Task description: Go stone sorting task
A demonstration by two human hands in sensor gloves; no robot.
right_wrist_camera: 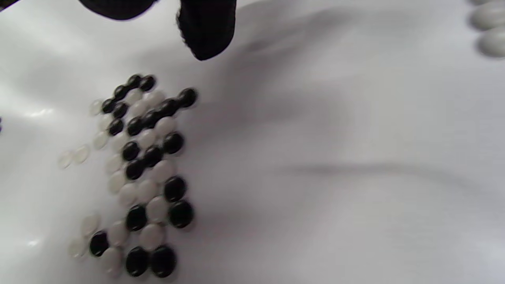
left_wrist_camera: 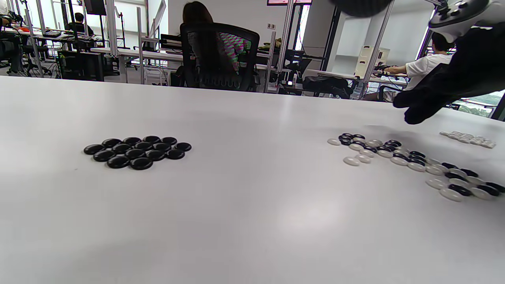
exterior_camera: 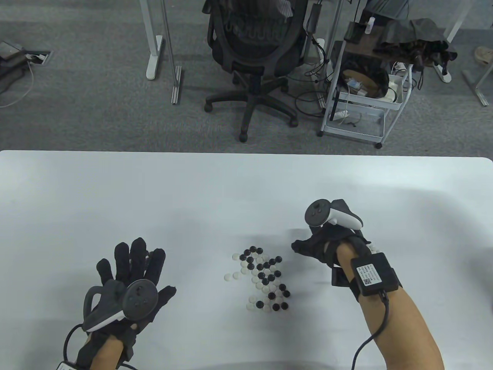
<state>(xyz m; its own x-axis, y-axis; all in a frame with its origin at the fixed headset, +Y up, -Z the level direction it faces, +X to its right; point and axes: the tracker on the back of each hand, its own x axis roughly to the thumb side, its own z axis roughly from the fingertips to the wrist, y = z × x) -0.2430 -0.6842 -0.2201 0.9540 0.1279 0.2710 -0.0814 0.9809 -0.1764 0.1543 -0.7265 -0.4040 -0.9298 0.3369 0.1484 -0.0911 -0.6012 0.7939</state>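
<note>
Left hand: the left hand (exterior_camera: 129, 283) lies low over the tabletop (exterior_camera: 215, 192) with its gloved fingers spread and straight, holding nothing; a tracker (exterior_camera: 136, 298) sits on its back.
Right hand: the right hand (exterior_camera: 327, 244) hovers right of the mixed stones, fingers curled downward and toward the pile; whether they pinch a stone cannot be told. One dark fingertip (right_wrist_camera: 207, 33) hangs above the pile in the right wrist view.
Mixed pile: black and white Go stones (exterior_camera: 264, 275) lie loose and mingled between the two hands, near the tabletop's front edge.
Black group: a tight cluster of black stones (left_wrist_camera: 138, 152) lies apart on the left in the left wrist view; in the table view the left hand covers it.
White group: a small cluster of white stones (left_wrist_camera: 469, 139) lies beyond the right hand, far right in the left wrist view.
Containers: stones lie straight on the tabletop.
Beyond: an office chair (exterior_camera: 254, 46) and a white cart (exterior_camera: 362, 96) stand on the grey floor.
</note>
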